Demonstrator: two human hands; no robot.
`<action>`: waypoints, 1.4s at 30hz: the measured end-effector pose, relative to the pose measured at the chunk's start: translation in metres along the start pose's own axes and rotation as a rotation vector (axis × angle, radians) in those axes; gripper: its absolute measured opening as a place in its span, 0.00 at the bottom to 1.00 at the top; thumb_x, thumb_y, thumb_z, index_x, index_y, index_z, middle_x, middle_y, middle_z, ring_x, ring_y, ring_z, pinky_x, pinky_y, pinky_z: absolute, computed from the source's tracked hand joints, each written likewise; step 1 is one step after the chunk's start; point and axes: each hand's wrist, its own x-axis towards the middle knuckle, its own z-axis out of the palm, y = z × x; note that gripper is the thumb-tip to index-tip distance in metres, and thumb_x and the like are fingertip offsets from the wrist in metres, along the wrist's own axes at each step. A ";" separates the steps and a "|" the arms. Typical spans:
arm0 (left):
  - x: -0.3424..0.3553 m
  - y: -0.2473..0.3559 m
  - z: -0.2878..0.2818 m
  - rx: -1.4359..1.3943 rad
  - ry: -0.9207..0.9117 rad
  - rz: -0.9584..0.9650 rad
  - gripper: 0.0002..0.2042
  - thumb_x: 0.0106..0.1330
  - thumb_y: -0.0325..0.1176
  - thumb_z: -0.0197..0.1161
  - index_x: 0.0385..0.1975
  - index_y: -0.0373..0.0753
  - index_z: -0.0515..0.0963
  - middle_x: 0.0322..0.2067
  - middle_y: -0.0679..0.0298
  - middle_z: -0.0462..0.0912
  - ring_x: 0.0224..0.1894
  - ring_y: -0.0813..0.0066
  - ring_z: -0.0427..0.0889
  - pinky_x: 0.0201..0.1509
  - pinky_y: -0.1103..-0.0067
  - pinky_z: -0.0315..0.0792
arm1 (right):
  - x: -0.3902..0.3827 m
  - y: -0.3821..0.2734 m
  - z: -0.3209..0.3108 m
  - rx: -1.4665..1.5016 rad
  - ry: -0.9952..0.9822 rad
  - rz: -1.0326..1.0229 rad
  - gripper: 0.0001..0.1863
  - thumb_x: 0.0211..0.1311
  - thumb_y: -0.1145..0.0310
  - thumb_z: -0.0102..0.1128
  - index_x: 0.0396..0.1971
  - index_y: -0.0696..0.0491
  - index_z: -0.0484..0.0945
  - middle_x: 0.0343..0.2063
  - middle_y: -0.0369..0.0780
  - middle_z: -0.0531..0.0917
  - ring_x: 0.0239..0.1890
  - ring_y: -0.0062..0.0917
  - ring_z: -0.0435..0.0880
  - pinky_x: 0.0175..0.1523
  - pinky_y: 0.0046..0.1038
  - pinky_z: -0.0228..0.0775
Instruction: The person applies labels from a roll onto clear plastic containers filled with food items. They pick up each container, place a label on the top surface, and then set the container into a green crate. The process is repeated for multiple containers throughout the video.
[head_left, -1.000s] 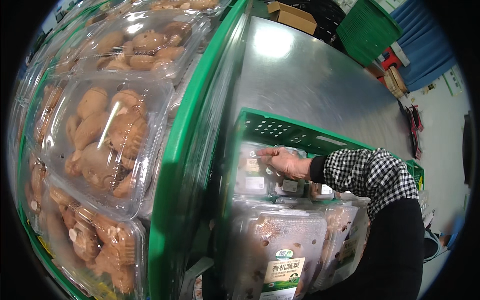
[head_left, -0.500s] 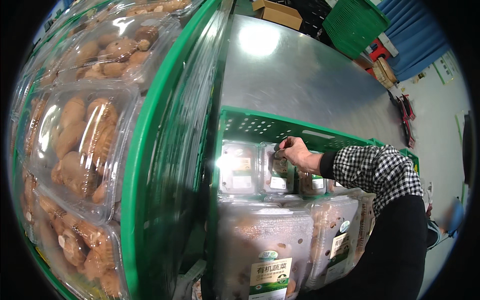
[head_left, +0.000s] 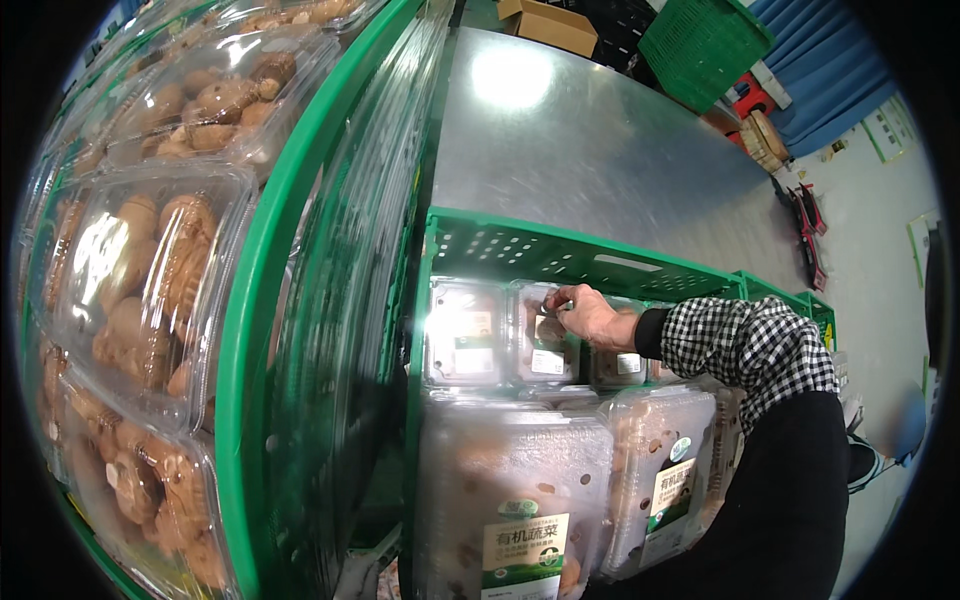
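Note:
My right hand [head_left: 592,316], in a black-and-white checked sleeve, reaches into a green plastic crate [head_left: 560,255]. Its fingers curl over the top edge of a clear mushroom pack [head_left: 543,350] in the middle of the back row. A similar pack [head_left: 463,345] lies to its left and another [head_left: 620,365] to its right. Nearer to me, larger clear packs with green labels [head_left: 515,500] are stacked in the same crate. My left hand is out of sight.
A tall stack of green crates [head_left: 250,330] full of clear mushroom packs [head_left: 140,290] fills the left side, close to the camera. Behind the crate lies a grey metal surface [head_left: 590,150]. A cardboard box [head_left: 548,22] and an empty green crate [head_left: 705,45] sit far back.
My right hand has shifted slightly right along the back row and now rests on the middle pack. The view has swung, so the stack on the left looms larger.

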 end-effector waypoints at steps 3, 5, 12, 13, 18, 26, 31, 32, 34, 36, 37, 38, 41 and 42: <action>0.017 0.004 0.001 0.120 0.059 0.157 0.16 0.65 0.28 0.58 0.51 0.32 0.73 0.44 0.51 0.79 0.39 0.60 0.81 0.43 0.72 0.75 | -0.003 -0.015 -0.013 -0.141 -0.079 -0.004 0.14 0.54 0.79 0.52 0.40 0.59 0.80 0.36 0.44 0.83 0.38 0.30 0.84 0.43 0.29 0.74; 0.031 0.013 0.000 0.169 0.105 0.255 0.15 0.62 0.30 0.61 0.47 0.32 0.75 0.40 0.51 0.79 0.37 0.57 0.80 0.41 0.71 0.75 | 0.003 -0.013 -0.021 -0.162 -0.107 0.015 0.14 0.54 0.80 0.51 0.40 0.60 0.80 0.35 0.45 0.84 0.36 0.31 0.85 0.41 0.29 0.75; 0.014 0.031 0.009 0.315 0.213 0.260 0.07 0.55 0.24 0.59 0.33 0.34 0.77 0.29 0.51 0.77 0.32 0.48 0.74 0.37 0.65 0.70 | -0.016 0.026 -0.101 0.297 -0.038 0.211 0.12 0.52 0.84 0.45 0.33 0.57 0.76 0.32 0.45 0.84 0.19 0.18 0.69 0.16 0.21 0.52; 0.013 0.028 0.012 0.334 0.249 0.244 0.06 0.54 0.23 0.58 0.32 0.35 0.77 0.28 0.51 0.77 0.32 0.48 0.73 0.37 0.64 0.69 | -0.019 0.035 -0.109 0.331 -0.052 0.235 0.12 0.52 0.84 0.45 0.33 0.57 0.76 0.33 0.45 0.84 0.18 0.18 0.68 0.16 0.21 0.52; 0.006 0.005 0.029 0.458 0.191 0.076 0.08 0.56 0.23 0.57 0.35 0.36 0.79 0.33 0.49 0.79 0.37 0.47 0.75 0.44 0.61 0.70 | -0.017 0.090 -0.124 0.528 -0.129 0.223 0.13 0.53 0.85 0.45 0.36 0.58 0.75 0.32 0.44 0.82 0.22 0.21 0.70 0.20 0.23 0.55; 0.016 0.021 0.049 0.415 0.322 0.093 0.08 0.61 0.28 0.59 0.38 0.36 0.79 0.36 0.49 0.80 0.41 0.47 0.76 0.48 0.63 0.71 | 0.001 0.120 -0.098 0.686 -0.208 0.161 0.12 0.56 0.85 0.51 0.40 0.58 0.75 0.35 0.39 0.81 0.38 0.20 0.80 0.30 0.21 0.63; 0.018 0.023 0.053 0.418 0.312 0.070 0.08 0.61 0.29 0.59 0.38 0.36 0.79 0.36 0.49 0.80 0.42 0.47 0.76 0.48 0.63 0.71 | 0.005 0.134 -0.079 0.751 -0.183 0.153 0.12 0.59 0.85 0.50 0.40 0.55 0.75 0.34 0.37 0.82 0.39 0.18 0.80 0.32 0.21 0.65; 0.018 0.024 0.054 0.417 0.308 0.065 0.08 0.61 0.29 0.59 0.38 0.36 0.79 0.36 0.49 0.80 0.42 0.47 0.76 0.48 0.63 0.71 | 0.010 0.143 -0.075 0.744 -0.186 0.157 0.13 0.56 0.86 0.49 0.39 0.54 0.75 0.35 0.37 0.82 0.38 0.18 0.79 0.32 0.22 0.66; 0.018 0.024 0.055 0.415 0.306 0.055 0.08 0.61 0.29 0.60 0.38 0.36 0.79 0.36 0.49 0.80 0.42 0.47 0.76 0.49 0.63 0.71 | 0.012 0.145 -0.072 0.644 -0.160 0.145 0.15 0.53 0.86 0.47 0.38 0.55 0.75 0.35 0.37 0.81 0.38 0.18 0.79 0.32 0.22 0.66; 0.019 0.023 0.055 0.418 0.301 0.051 0.08 0.61 0.29 0.60 0.38 0.36 0.79 0.36 0.49 0.80 0.42 0.47 0.76 0.49 0.63 0.71 | 0.016 0.149 -0.066 0.554 -0.132 0.092 0.17 0.49 0.86 0.45 0.38 0.56 0.75 0.35 0.37 0.80 0.40 0.21 0.78 0.39 0.26 0.69; 0.019 0.024 0.055 0.418 0.300 0.052 0.08 0.61 0.29 0.60 0.38 0.36 0.79 0.36 0.49 0.80 0.42 0.47 0.76 0.49 0.63 0.71 | 0.017 0.153 -0.064 0.453 -0.133 0.065 0.17 0.49 0.85 0.45 0.38 0.56 0.76 0.35 0.38 0.80 0.41 0.23 0.78 0.42 0.26 0.70; 0.020 0.024 0.056 0.420 0.297 0.052 0.08 0.61 0.29 0.60 0.38 0.36 0.79 0.36 0.49 0.80 0.42 0.47 0.76 0.49 0.63 0.71 | 0.019 0.158 -0.061 0.352 -0.134 0.039 0.17 0.49 0.85 0.45 0.38 0.57 0.76 0.35 0.38 0.80 0.42 0.24 0.77 0.44 0.27 0.70; 0.020 0.024 0.056 0.427 0.299 0.047 0.08 0.61 0.29 0.60 0.38 0.36 0.79 0.36 0.49 0.81 0.42 0.47 0.76 0.49 0.63 0.71 | 0.007 0.144 -0.055 0.131 -0.066 -0.059 0.17 0.49 0.84 0.46 0.39 0.57 0.77 0.36 0.39 0.80 0.44 0.28 0.77 0.51 0.26 0.68; 0.022 0.025 0.057 0.424 0.300 0.053 0.08 0.61 0.29 0.60 0.38 0.36 0.79 0.37 0.49 0.81 0.42 0.47 0.76 0.49 0.63 0.71 | -0.001 0.137 -0.059 0.092 -0.029 -0.099 0.17 0.49 0.84 0.46 0.38 0.57 0.77 0.36 0.39 0.80 0.44 0.27 0.77 0.51 0.26 0.68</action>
